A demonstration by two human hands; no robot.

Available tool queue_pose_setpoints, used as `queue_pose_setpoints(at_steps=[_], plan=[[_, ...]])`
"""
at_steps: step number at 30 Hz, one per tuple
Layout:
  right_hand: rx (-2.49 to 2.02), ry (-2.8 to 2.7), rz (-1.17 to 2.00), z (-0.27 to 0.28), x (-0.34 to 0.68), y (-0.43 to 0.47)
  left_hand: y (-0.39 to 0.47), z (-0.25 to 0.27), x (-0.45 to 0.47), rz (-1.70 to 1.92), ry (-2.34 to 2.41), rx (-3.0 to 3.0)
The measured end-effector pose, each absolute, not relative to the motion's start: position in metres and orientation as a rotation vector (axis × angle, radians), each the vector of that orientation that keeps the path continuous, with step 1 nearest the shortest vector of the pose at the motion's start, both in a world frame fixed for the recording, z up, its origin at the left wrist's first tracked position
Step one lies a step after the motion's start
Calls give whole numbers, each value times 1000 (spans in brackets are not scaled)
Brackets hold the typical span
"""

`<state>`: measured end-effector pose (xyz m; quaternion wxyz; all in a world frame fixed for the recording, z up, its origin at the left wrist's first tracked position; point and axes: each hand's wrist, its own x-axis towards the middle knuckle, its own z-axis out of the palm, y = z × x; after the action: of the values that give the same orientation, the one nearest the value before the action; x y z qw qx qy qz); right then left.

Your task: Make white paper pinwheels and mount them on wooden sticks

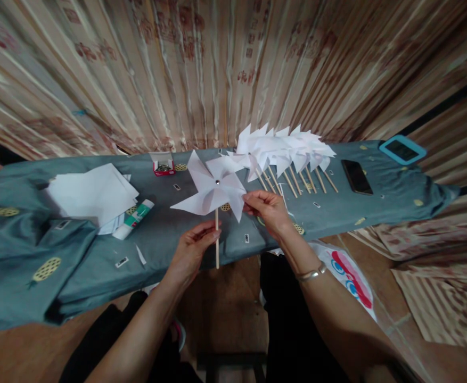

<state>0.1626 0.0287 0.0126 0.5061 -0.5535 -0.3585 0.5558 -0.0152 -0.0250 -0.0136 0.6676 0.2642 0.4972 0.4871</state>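
Note:
A white paper pinwheel (pixel 217 183) on a thin wooden stick (pixel 217 244) is held upright over the near side of the table, a round metal pin at its centre. My left hand (pixel 195 244) grips the stick below the blades. At the pinwheel's right edge, my right hand (pixel 269 210) pinches a blade tip between thumb and fingers. Beyond it, a row of white pinwheels (pixel 285 149) lies overlapped, their sticks pointing toward me. Something with a curved rim lies partly hidden under my right hand; I cannot make out what it is.
White paper sheets (pixel 93 194) lie at the left beside a green-and-white box (pixel 133 219). A small red box (pixel 163 165) of metal pins stands at the back. To the right are a dark phone (pixel 357 177) and a blue-framed device (pixel 403 150). Patterned curtains (pixel 201 69) hang behind the cloth-covered table (pixel 321 213).

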Motion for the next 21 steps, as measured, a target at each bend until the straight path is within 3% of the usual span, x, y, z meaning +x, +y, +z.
queue_pose_setpoints(at_steps=[21], plan=[[-1261,-851,1634,16,148,15,-24,-19,-12,1179,1115,601]])
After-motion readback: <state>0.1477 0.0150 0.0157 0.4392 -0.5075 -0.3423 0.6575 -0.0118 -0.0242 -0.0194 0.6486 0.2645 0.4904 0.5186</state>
